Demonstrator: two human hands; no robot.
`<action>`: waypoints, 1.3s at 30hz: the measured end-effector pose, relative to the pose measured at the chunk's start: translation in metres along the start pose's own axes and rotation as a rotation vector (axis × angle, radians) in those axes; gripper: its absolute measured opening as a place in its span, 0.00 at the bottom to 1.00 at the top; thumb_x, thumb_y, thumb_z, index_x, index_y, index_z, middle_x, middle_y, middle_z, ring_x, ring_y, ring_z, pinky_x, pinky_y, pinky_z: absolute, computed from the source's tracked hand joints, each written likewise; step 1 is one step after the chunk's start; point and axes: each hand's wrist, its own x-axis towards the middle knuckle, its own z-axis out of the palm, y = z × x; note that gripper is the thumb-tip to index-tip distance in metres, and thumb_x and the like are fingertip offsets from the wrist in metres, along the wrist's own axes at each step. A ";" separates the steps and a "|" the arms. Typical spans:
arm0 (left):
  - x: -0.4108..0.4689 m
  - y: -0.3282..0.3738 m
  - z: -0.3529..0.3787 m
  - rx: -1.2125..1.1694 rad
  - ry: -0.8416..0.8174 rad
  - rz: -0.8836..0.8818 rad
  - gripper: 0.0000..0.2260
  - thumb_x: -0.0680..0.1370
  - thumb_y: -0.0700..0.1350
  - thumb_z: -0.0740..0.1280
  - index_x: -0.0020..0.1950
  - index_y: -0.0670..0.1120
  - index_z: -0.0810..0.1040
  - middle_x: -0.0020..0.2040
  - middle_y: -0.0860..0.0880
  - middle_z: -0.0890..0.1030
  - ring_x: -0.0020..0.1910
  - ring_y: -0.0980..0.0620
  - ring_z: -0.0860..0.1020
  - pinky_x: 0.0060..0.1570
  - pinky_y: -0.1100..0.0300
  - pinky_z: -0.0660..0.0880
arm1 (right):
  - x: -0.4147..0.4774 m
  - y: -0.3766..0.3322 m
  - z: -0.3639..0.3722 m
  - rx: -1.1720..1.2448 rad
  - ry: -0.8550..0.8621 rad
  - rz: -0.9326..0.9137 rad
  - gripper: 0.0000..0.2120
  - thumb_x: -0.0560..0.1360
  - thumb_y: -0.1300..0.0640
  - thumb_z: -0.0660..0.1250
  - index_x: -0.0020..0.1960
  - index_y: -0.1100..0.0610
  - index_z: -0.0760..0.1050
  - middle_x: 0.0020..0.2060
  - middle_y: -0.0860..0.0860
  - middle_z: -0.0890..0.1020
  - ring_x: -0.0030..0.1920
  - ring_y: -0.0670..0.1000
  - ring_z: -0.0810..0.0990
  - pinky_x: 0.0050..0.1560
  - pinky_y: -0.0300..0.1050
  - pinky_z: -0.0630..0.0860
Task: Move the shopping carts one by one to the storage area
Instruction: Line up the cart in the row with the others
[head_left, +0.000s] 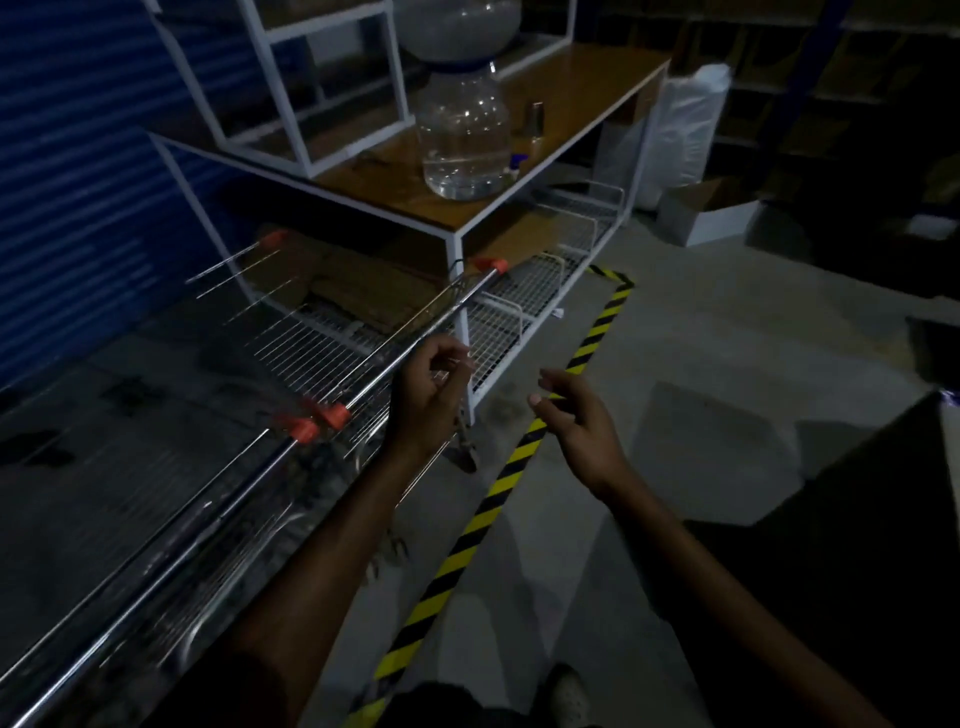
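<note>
Left and lower left: the shopping carts stand nested in a row beside the blue shutter, on the left of the striped floor tape. Their handle bar runs diagonally toward the table at upper centre. Step judged: a cart is being parked in storage. At centre, the left hand sits just beside the bar with fingers curled; whether it grips cannot be told through the blur. Right of centre, over the tape, the right hand is relaxed, fingers loosely bent, holding nothing. The next move likely calls for clearing the bar and fetching another cart.
</note>
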 end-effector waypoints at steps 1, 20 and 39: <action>0.008 -0.002 0.003 0.008 0.019 -0.017 0.06 0.76 0.47 0.66 0.51 0.49 0.78 0.48 0.52 0.81 0.49 0.55 0.79 0.46 0.62 0.75 | 0.017 -0.003 -0.005 -0.012 -0.017 -0.010 0.24 0.78 0.46 0.68 0.72 0.54 0.71 0.67 0.50 0.77 0.64 0.51 0.77 0.62 0.54 0.76; 0.171 -0.121 -0.013 0.256 0.383 -0.259 0.04 0.78 0.47 0.69 0.49 0.48 0.77 0.47 0.50 0.81 0.48 0.54 0.79 0.45 0.63 0.75 | 0.303 0.004 0.061 -0.128 -0.451 -0.246 0.23 0.79 0.44 0.67 0.70 0.52 0.72 0.62 0.44 0.78 0.60 0.46 0.79 0.60 0.54 0.78; 0.171 -0.160 -0.003 1.064 0.402 -0.967 0.25 0.76 0.62 0.55 0.52 0.47 0.84 0.51 0.43 0.84 0.52 0.39 0.82 0.50 0.50 0.79 | 0.454 0.101 0.099 -0.825 -0.695 -0.830 0.36 0.77 0.27 0.49 0.36 0.54 0.80 0.24 0.50 0.77 0.29 0.53 0.80 0.38 0.46 0.75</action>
